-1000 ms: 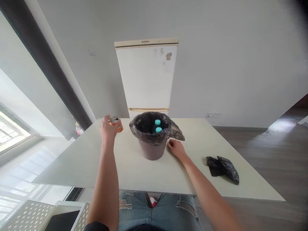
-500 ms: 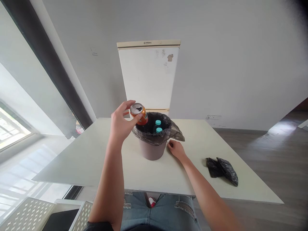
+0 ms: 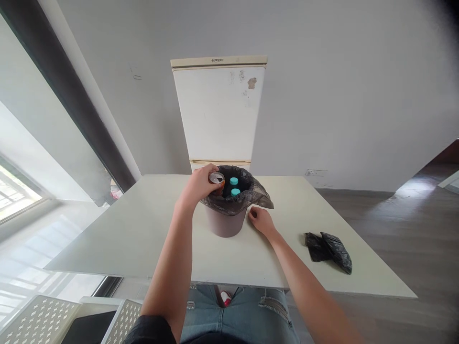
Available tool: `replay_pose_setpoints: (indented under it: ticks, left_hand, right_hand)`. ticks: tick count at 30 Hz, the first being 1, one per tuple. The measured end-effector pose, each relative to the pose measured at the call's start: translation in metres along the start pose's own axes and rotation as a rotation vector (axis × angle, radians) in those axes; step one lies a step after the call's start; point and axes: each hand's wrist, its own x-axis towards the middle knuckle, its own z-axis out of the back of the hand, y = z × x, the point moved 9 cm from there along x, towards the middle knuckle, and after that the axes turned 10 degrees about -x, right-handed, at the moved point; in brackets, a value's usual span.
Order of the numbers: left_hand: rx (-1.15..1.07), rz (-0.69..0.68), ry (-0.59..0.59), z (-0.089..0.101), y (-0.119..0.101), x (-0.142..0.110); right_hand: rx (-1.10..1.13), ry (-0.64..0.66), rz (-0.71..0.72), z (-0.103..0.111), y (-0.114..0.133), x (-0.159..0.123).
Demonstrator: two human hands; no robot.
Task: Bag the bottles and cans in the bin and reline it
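My left hand (image 3: 201,185) grips an orange drink can (image 3: 217,178) with an opened top. The can is upright, inside the left part of the rim of a trash bin (image 3: 225,223). A black plastic bag (image 3: 258,193) lines the bin and hangs over its edge. Inside stand two bottles, of which mainly a rear teal cap (image 3: 234,181) and a front teal cap (image 3: 235,192) show. Just right of the bin, my right hand (image 3: 261,220) rests on the table with its fingers curled; whether anything is inside them is hidden.
A folded black plastic bag (image 3: 329,251) lies on the right of the pale table (image 3: 118,239). Behind the table stands a white refrigerator (image 3: 218,114). At the lower left is a white plastic basket (image 3: 39,317).
My left hand has lifted the can off the left of the table, carried it right and lowered it into the mouth of the bin. My right hand has stayed in place.
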Motion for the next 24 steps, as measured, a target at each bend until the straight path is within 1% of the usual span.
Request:
replay_pose_setpoints:
  ticks: [3,8,13,16,18,21,23,24]
  left_hand:
    - [0.069,0.032,0.033,-0.001,0.001,0.002]
    - [0.150,0.049,0.132,-0.003,-0.004,-0.003]
    - [0.168,0.046,0.154,-0.002,-0.006,-0.007]
    - [0.111,0.018,0.160,-0.003,-0.010,-0.009]
    - [0.048,-0.018,0.099,0.003,-0.016,-0.011]
    - [-0.037,-0.044,-0.077,0.023,-0.016,-0.018]
    - [-0.086,-0.031,-0.222,0.039,-0.005,-0.025]
    - [-0.111,-0.007,-0.296,0.046,0.004,-0.029]
  right_hand:
    - [0.005,0.002,0.003,0.002,0.002,-0.001]
    - [0.004,0.004,0.002,0.001,0.001,0.000]
    - [-0.002,0.005,0.006,-0.002,-0.001,0.001]
    - [-0.003,0.009,0.006,-0.001,-0.001,0.001]
    - [-0.004,0.010,0.007,0.000,0.001,0.000]
    - [-0.004,0.007,0.010,0.003,0.003,-0.001]
    - [-0.004,0.004,0.013,0.004,0.004,-0.002]
    - [-0.004,0.003,0.015,0.004,0.004,-0.002]
